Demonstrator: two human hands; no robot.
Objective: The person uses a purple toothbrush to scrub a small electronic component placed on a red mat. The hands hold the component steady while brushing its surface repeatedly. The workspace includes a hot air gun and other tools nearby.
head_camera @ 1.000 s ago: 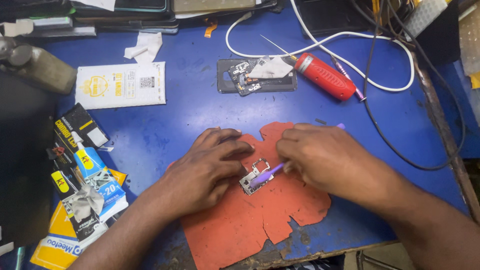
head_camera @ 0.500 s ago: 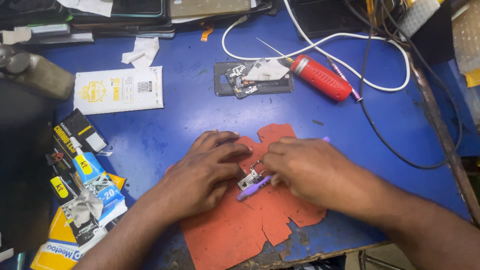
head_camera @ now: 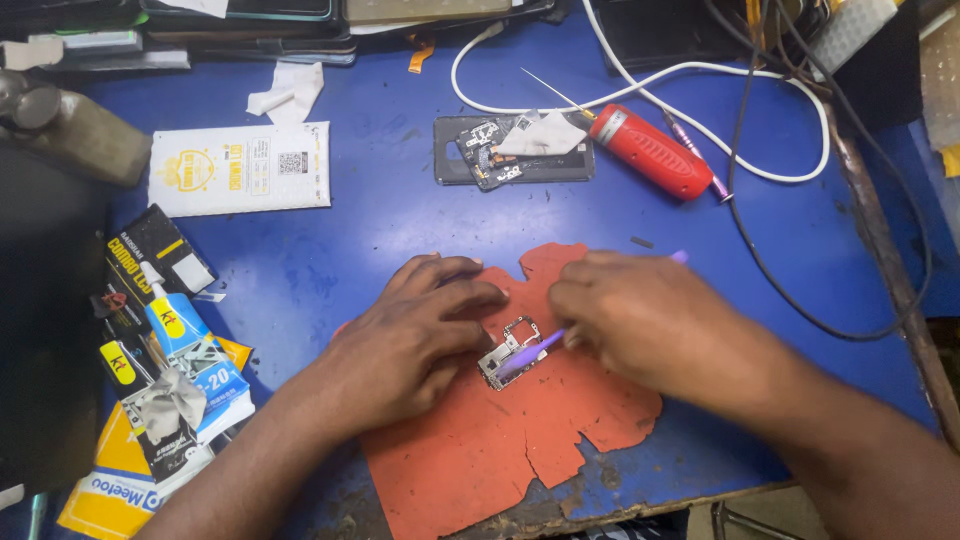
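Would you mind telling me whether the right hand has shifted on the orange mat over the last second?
Yes. The right hand has slid left across the orange mat, closing on the left hand.

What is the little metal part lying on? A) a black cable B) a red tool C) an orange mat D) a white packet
C: the small metal part lies on the torn orange mat, with the left hand steadying it and the right hand holding a purple tool to it.
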